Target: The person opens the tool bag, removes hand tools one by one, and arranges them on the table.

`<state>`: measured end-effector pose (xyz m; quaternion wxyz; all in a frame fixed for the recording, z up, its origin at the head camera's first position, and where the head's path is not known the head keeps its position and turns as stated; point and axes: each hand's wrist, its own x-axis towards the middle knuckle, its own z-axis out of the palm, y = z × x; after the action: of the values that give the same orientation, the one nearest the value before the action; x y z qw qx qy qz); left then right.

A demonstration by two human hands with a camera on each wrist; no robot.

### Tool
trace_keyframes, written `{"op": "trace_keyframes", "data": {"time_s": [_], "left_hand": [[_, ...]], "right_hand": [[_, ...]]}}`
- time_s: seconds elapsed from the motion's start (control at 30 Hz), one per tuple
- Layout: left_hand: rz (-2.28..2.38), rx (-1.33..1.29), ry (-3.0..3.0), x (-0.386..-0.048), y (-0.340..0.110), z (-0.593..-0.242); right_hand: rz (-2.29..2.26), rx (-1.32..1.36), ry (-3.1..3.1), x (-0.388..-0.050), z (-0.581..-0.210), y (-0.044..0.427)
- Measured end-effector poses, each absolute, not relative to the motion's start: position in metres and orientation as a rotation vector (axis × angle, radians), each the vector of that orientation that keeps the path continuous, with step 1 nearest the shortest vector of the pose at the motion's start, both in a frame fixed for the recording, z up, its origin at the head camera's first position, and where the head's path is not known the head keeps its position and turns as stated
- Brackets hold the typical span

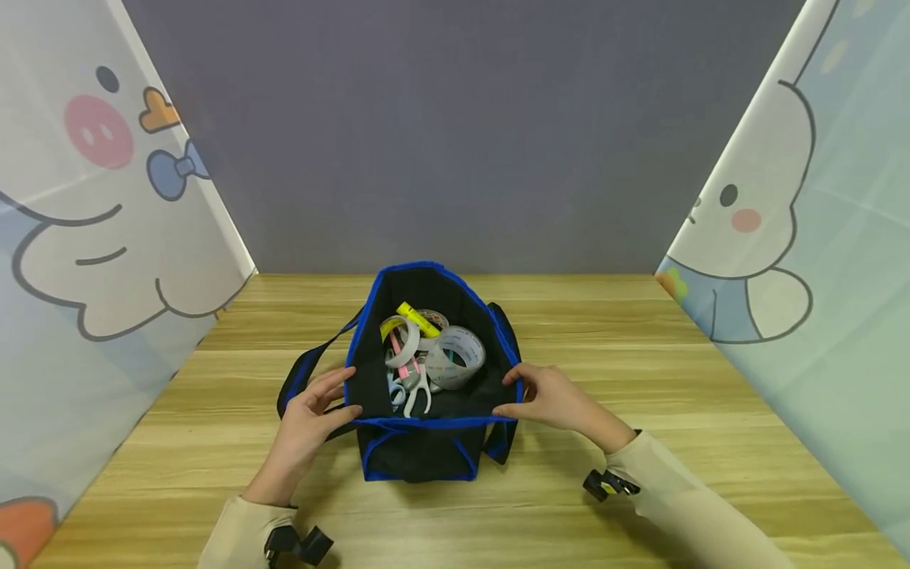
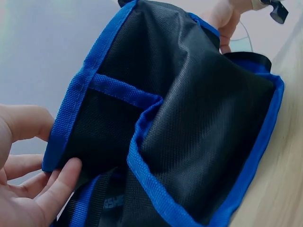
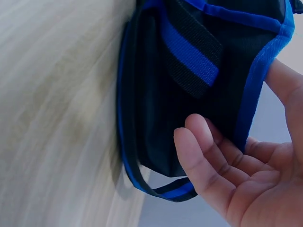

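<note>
A black tool bag (image 1: 419, 452) with blue trim stands on the table, its top spread wide. My left hand (image 1: 307, 423) pinches the bag's near left rim between thumb and fingers; in the left wrist view the left hand (image 2: 28, 175) grips that blue edge. At the near right corner my right hand (image 1: 550, 397) pinches the rim; its fingers (image 3: 208, 161) lie along the bag's outside in the right wrist view. Inside lie a wide clear tape roll (image 1: 455, 359), a narrower tape roll (image 1: 408, 348), a yellow stick-shaped item (image 1: 418, 318), and white-handled scissors (image 1: 419, 391).
Black and blue straps (image 1: 298, 375) hang at the bag's sides. The wooden table (image 1: 626, 356) extends around it. A grey panel (image 1: 455, 134) rises behind, and cartoon-printed curtains (image 1: 839, 237) flank both sides. Each wrist wears a small black camera (image 1: 607, 484).
</note>
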<state>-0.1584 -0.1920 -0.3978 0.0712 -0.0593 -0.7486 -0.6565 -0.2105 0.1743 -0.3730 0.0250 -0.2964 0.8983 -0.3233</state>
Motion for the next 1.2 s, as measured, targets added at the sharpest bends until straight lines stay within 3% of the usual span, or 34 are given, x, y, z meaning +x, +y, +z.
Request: {"op": "trace_keyframes", "data": {"time_s": [0.37, 0.73, 1.2], "left_hand": [[-2.041, -0.264, -2.162, -0.159, -0.192, -0.403], [-2.044, -0.269, -2.16, -0.158, -0.191, -0.404], [-2.067, -0.313, -2.144, -0.159, -0.192, -0.406]], "right_hand": [[-1.035, -0.943, 2.726, -0.211, -0.36, 0.175], [-1.116, -0.904, 2.727, -0.224, -0.31, 0.167], [-1.342, -0.895, 2.607, -0.269, -0.273, 0.101]]}}
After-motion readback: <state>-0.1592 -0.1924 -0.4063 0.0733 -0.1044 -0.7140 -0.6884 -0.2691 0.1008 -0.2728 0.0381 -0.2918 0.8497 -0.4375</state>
